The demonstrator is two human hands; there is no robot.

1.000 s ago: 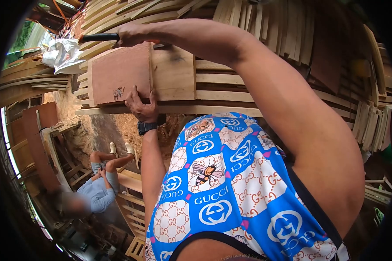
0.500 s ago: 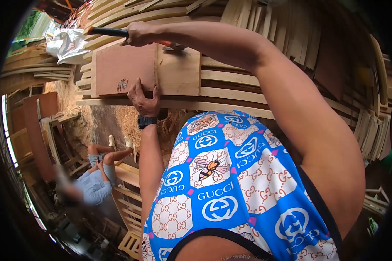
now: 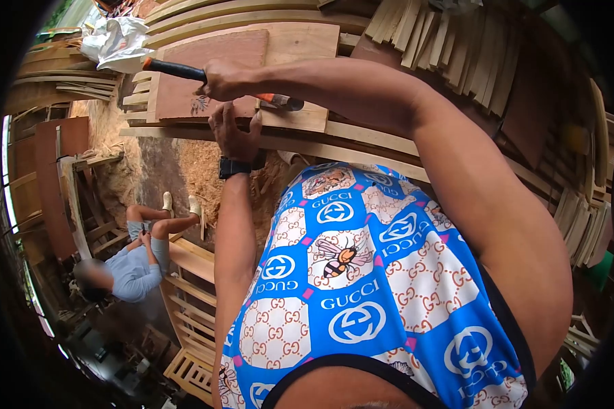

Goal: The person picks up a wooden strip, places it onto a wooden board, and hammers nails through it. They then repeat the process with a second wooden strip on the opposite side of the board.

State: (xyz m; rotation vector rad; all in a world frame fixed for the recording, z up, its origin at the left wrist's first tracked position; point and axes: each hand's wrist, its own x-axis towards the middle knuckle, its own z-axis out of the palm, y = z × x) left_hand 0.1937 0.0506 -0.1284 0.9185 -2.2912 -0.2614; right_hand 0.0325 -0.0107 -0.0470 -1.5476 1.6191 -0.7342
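Note:
My right hand (image 3: 226, 80) is wrapped round the black and orange handle of a hammer (image 3: 174, 69), its head (image 3: 291, 103) low over the right part of the boards. Below it, my left hand (image 3: 237, 136) rests at the near edge of a reddish-brown panel (image 3: 184, 95), with its fingertips drawn together; whatever they hold is too small to make out. The panel lies over a pale wooden board (image 3: 307, 42). A small pile of dark nails (image 3: 199, 103) sits on the panel, left of my left hand.
Long wooden slats (image 3: 368, 136) run beneath and beside the boards. Stacked strips (image 3: 450, 54) stand at upper right, and a white sack (image 3: 114, 42) lies at upper left. A seated person (image 3: 136, 269) is at lower left, near a slatted wooden frame (image 3: 191, 300).
My left hand has moved to the panel's near edge and its fingers have closed together. The hammer head has come down closer to that hand. The whole view has shifted slightly.

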